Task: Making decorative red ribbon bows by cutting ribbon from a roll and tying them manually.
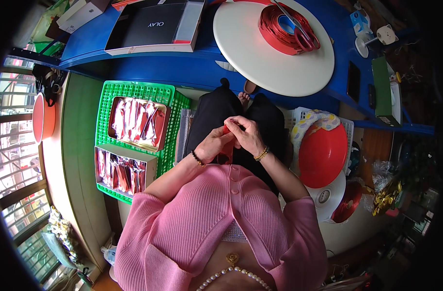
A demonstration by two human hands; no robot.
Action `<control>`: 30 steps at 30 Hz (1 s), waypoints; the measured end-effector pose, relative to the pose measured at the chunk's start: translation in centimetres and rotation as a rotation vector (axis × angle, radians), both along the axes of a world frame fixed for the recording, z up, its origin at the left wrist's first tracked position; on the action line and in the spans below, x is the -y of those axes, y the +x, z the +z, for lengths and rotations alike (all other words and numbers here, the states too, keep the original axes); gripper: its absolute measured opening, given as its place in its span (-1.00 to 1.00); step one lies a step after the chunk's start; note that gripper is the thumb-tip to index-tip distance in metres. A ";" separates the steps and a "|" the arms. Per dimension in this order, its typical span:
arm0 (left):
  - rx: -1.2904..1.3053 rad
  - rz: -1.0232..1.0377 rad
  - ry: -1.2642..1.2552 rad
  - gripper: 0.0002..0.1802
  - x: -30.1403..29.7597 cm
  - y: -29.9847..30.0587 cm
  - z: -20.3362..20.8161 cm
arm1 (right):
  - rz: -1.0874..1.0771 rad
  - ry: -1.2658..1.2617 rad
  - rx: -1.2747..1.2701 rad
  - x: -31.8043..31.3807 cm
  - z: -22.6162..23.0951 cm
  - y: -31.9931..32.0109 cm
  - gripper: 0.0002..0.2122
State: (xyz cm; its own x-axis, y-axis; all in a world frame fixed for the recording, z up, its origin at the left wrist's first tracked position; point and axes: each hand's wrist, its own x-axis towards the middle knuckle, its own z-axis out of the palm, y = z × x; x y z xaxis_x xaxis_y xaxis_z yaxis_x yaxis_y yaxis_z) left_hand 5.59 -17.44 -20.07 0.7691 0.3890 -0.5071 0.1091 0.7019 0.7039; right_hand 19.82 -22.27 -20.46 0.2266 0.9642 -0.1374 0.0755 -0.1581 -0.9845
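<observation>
Both hands meet over my lap, holding a piece of red ribbon. My left hand closes on it from one side, thumb and fingers bent. My right hand pinches its upper part, with fingertips pressed together against the left ones. A tail of the ribbon hangs below the hands, toward my pink cardigan. The part between my fingers is mostly hidden. Beyond my knees, a large roll of red ribbon with a blue core lies on a white round board. Scissors with red handles rest on the roll.
At left, a green plastic basket bears two boxes of red-and-clear packets. A black box lies on the blue table. To my right are a red bowl, a white reel and another red ribbon roll.
</observation>
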 end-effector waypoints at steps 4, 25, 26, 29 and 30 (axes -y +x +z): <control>0.015 0.028 0.032 -0.79 0.0 0.0 0.0 | -0.124 0.229 0.179 -0.5 0.5 0.1 -0.83; 0.098 -0.039 -0.022 -0.84 -1.0 -0.3 -0.7 | 0.413 0.548 0.832 -2.3 2.0 2.1 -0.73; 0.102 0.009 -0.062 -0.84 -1.3 -0.2 -0.8 | 0.327 0.516 0.792 -2.2 1.9 2.1 -0.70; 0.067 0.119 -0.085 -0.83 -2.4 -0.4 -0.8 | 0.096 0.448 0.641 -1.7 1.4 1.7 -0.64; 0.092 0.142 -0.113 -0.83 -2.6 -0.4 -0.7 | 0.038 0.404 0.555 -1.4 1.2 1.4 -0.64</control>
State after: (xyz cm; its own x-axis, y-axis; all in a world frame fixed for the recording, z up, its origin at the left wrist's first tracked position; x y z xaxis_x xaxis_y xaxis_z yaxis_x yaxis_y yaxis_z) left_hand 5.22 -14.86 -20.81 0.7559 0.4411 -0.4838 -0.0574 0.7807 0.6223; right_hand 21.27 -20.92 -19.22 0.1243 0.9241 0.3615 0.5838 0.2264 -0.7797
